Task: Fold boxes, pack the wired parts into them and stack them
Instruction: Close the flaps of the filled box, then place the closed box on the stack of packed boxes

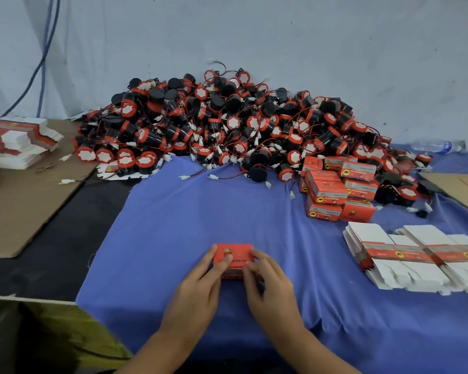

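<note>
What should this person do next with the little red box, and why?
Probably press the near flap of the red box shut. The left hand and right hand both grip it at its near edge on the blue cloth, so closing seems unfinished. What it holds cannot be seen; the finished boxes sit stacked to the right.

We have open blue cloth (pixel 173 225) ahead, hemmed by the parts heap (pixel 227 125), packed boxes (pixel 338 190) and flat blanks (pixel 416 257).

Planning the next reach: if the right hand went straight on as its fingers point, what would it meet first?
The right hand touches the red box; beyond it lies blue cloth, then probably the pile of wired parts; depth unclear.
</note>
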`<state>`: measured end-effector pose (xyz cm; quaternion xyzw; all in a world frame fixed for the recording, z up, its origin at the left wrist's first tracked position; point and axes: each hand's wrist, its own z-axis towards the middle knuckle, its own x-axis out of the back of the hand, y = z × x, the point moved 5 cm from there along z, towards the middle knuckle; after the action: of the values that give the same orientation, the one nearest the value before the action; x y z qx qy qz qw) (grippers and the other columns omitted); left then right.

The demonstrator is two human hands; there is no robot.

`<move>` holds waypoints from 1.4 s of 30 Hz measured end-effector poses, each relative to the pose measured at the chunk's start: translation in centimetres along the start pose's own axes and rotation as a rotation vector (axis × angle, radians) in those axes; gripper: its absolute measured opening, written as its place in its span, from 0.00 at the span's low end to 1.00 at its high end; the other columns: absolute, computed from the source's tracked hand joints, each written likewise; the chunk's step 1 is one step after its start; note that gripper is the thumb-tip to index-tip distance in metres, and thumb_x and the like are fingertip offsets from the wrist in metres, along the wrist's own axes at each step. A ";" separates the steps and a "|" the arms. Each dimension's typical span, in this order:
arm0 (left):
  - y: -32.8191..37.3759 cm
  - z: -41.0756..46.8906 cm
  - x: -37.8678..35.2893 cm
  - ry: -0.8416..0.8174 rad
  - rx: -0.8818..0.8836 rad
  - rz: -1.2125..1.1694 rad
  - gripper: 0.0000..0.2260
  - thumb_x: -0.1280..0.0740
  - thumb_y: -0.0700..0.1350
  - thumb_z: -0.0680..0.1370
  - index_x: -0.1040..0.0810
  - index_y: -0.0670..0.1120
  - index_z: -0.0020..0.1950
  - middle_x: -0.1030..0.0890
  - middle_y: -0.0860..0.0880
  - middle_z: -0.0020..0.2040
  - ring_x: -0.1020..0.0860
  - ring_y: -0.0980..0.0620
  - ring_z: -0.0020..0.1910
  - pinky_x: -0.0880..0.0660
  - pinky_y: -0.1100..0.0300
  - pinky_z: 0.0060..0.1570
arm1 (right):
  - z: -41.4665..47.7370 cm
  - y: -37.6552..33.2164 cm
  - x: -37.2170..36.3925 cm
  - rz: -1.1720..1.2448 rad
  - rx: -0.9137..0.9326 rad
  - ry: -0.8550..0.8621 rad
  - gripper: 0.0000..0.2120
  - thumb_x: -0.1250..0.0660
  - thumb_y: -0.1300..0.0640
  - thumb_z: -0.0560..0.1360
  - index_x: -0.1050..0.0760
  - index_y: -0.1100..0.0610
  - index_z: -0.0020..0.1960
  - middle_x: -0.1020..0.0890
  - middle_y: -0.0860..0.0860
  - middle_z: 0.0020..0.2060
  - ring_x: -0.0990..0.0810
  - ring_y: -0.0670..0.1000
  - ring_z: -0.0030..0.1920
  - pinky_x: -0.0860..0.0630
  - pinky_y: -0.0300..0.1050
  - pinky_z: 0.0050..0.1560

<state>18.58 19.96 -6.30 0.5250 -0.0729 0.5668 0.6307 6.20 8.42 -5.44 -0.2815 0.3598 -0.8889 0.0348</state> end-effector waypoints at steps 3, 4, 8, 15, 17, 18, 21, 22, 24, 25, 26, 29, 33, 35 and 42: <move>0.2 0.1 -0.1 -0.019 0.010 0.016 0.25 0.32 0.37 0.79 0.27 0.55 0.74 0.35 0.54 0.78 0.24 0.49 0.69 0.20 0.52 0.59 | -0.1 -0.4 -0.2 -0.079 0.023 -0.055 0.03 0.33 0.58 0.78 0.23 0.57 0.51 0.23 0.45 0.64 0.22 0.43 0.61 0.22 0.43 0.57; 0.2 0.1 -0.2 -0.018 0.007 0.022 0.24 0.32 0.37 0.79 0.26 0.54 0.74 0.35 0.54 0.78 0.25 0.50 0.70 0.21 0.54 0.61 | -0.1 -0.6 -0.2 -0.086 0.019 -0.067 0.03 0.33 0.58 0.78 0.24 0.57 0.50 0.24 0.45 0.64 0.23 0.42 0.60 0.23 0.42 0.56; 0.2 0.6 0.1 0.017 0.045 -0.110 0.21 0.33 0.37 0.81 0.23 0.55 0.71 0.35 0.55 0.78 0.30 0.62 0.71 0.29 0.64 0.67 | 0.3 -0.8 -0.1 -0.080 -0.055 -0.073 0.06 0.32 0.59 0.77 0.27 0.50 0.49 0.30 0.42 0.57 0.24 0.41 0.50 0.22 0.41 0.46; 2.3 4.7 -0.9 0.209 0.367 -0.619 0.13 0.27 0.39 0.76 0.21 0.54 0.55 0.16 0.62 0.51 0.18 0.62 0.54 0.26 0.75 0.49 | 3.2 -0.4 2.5 0.228 -0.360 0.167 0.22 0.30 0.69 0.73 0.24 0.42 0.55 0.20 0.40 0.52 0.20 0.44 0.55 0.23 0.43 0.57; 4.3 7.6 -1.4 0.238 0.353 -0.656 0.09 0.26 0.41 0.76 0.21 0.52 0.52 0.16 0.62 0.49 0.18 0.62 0.53 0.24 0.72 0.49 | 5.4 -0.9 4.3 0.219 -0.373 0.224 0.23 0.30 0.66 0.74 0.25 0.40 0.57 0.21 0.36 0.55 0.23 0.38 0.60 0.25 0.38 0.61; 5.5 9.4 -1.6 0.250 0.331 -0.668 0.08 0.26 0.41 0.76 0.21 0.51 0.51 0.16 0.61 0.48 0.18 0.62 0.52 0.24 0.68 0.49 | 6.8 -1.0 5.4 0.161 -0.355 0.235 0.23 0.29 0.64 0.74 0.27 0.39 0.59 0.22 0.34 0.57 0.26 0.36 0.62 0.28 0.36 0.64; 9.2 14.8 -3.0 0.255 0.265 -0.703 0.07 0.26 0.41 0.76 0.20 0.51 0.51 0.16 0.57 0.47 0.18 0.62 0.50 0.24 0.67 0.50 | 11.0 -0.2 8.3 -0.129 -0.292 0.196 0.27 0.28 0.59 0.75 0.30 0.48 0.71 0.28 0.43 0.70 0.34 0.45 0.71 0.36 0.40 0.70; 10.3 16.7 -3.6 0.242 0.233 -0.711 0.07 0.27 0.41 0.77 0.20 0.52 0.50 0.16 0.58 0.47 0.19 0.64 0.49 0.25 0.70 0.49 | 12.4 0.6 9.0 -0.166 -0.320 0.174 0.30 0.29 0.58 0.75 0.33 0.51 0.75 0.30 0.47 0.73 0.35 0.49 0.73 0.35 0.45 0.72; 12.1 20.4 -5.4 0.184 0.168 -0.704 0.06 0.29 0.39 0.79 0.20 0.51 0.51 0.17 0.58 0.46 0.20 0.65 0.49 0.26 0.73 0.48 | 15.0 2.4 10.0 -0.148 -0.373 0.147 0.34 0.30 0.59 0.76 0.40 0.52 0.79 0.32 0.52 0.75 0.36 0.54 0.74 0.33 0.53 0.72; 12.7 22.1 -6.4 0.147 0.143 -0.696 0.06 0.30 0.38 0.79 0.20 0.49 0.51 0.17 0.57 0.47 0.20 0.64 0.49 0.25 0.71 0.49 | 16.3 3.3 10.3 -0.138 -0.388 0.147 0.35 0.31 0.60 0.76 0.42 0.52 0.79 0.32 0.53 0.75 0.35 0.55 0.74 0.33 0.56 0.71; 13.1 23.7 -7.4 0.108 0.124 -0.690 0.06 0.32 0.37 0.79 0.20 0.48 0.51 0.17 0.57 0.47 0.20 0.64 0.49 0.24 0.68 0.50 | 17.4 4.3 10.6 -0.152 -0.408 0.150 0.35 0.31 0.61 0.75 0.41 0.52 0.79 0.31 0.54 0.74 0.33 0.57 0.73 0.32 0.56 0.70; 13.2 27.2 -10.5 -0.018 0.102 -0.663 0.09 0.35 0.35 0.80 0.20 0.47 0.53 0.17 0.54 0.49 0.20 0.60 0.51 0.23 0.62 0.55 | 20.3 7.5 11.0 -0.241 -0.501 0.130 0.28 0.32 0.58 0.74 0.33 0.52 0.73 0.28 0.53 0.67 0.26 0.57 0.63 0.26 0.54 0.63; 12.4 29.9 -13.9 -0.141 0.115 -0.623 0.13 0.38 0.32 0.78 0.21 0.48 0.54 0.17 0.51 0.50 0.19 0.55 0.52 0.22 0.58 0.55 | 22.2 11.0 10.6 -0.299 -0.583 0.087 0.29 0.33 0.58 0.74 0.34 0.53 0.73 0.35 0.56 0.75 0.25 0.59 0.65 0.26 0.51 0.62; 12.0 30.7 -14.9 -0.181 0.137 -0.606 0.16 0.38 0.32 0.78 0.22 0.53 0.53 0.17 0.52 0.49 0.19 0.56 0.50 0.23 0.64 0.51 | 22.7 12.2 10.3 -0.333 -0.606 0.064 0.30 0.33 0.57 0.74 0.36 0.54 0.75 0.39 0.56 0.78 0.27 0.59 0.67 0.28 0.51 0.64; 14.7 29.2 -13.0 -0.069 0.053 -0.524 0.14 0.37 0.33 0.79 0.22 0.50 0.57 0.18 0.55 0.51 0.21 0.61 0.51 0.25 0.69 0.52 | 20.6 11.5 13.4 -0.303 -0.469 0.296 0.30 0.33 0.61 0.75 0.33 0.50 0.75 0.28 0.49 0.73 0.31 0.52 0.72 0.31 0.48 0.70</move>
<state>17.17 -12.91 6.08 0.5613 0.0589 0.3675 0.7392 4.14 -16.42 5.36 -0.1996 0.5102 -0.8080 -0.2168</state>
